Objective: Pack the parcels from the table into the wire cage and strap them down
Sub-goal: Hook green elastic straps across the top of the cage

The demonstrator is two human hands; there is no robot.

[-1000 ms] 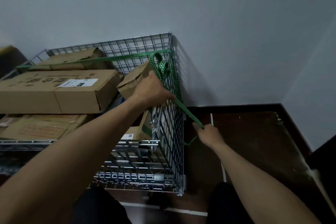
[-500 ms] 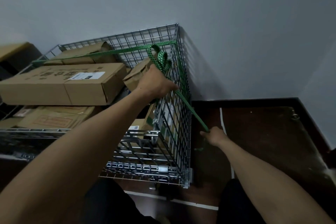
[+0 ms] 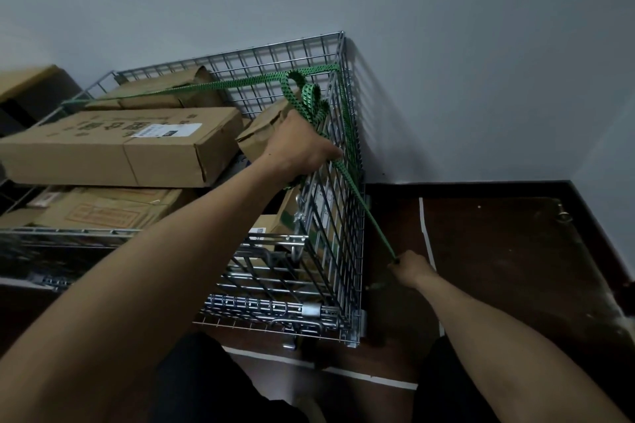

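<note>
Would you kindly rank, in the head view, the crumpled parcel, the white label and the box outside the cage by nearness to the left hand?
From the left hand, gripping the green strap:
1. Crumpled parcel, right beside it, inside the wire cage.
2. White label, leftward on the long box.
3. Box outside the cage, far left.

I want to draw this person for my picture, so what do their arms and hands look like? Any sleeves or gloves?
The left arm and right arm are bare, with no sleeves in view. The left hand and right hand wear no gloves, and no watch, ring or bracelet shows.
</note>
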